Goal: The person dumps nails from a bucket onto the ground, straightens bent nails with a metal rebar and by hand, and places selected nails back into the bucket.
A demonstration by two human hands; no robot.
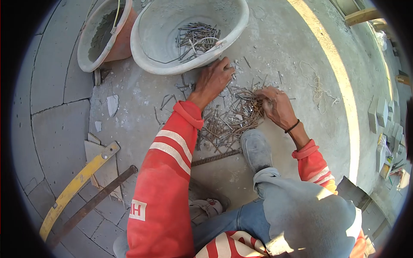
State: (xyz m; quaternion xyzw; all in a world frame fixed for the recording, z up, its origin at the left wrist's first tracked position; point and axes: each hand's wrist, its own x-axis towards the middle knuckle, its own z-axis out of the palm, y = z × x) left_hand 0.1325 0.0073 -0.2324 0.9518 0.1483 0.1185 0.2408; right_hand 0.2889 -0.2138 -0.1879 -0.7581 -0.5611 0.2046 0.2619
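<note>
A heap of nails, some rusty and some bright, lies on the concrete floor between my feet and the buckets. Just under the rim of the pale bucket, my left hand is closed, its fingertips pinched together near the floor; what they hold, if anything, is too small to name. My right hand is at the heap's right edge, fingers curled down against the nails, and I cannot make out what is between them. More nails lie inside the pale bucket beside its thin wire handle.
An orange bucket crusted with mortar stands at the upper left. A ribbed steel bar lies by my shoe. At the left are a yellow metal bar and a rusty bar. Tangled string lies right.
</note>
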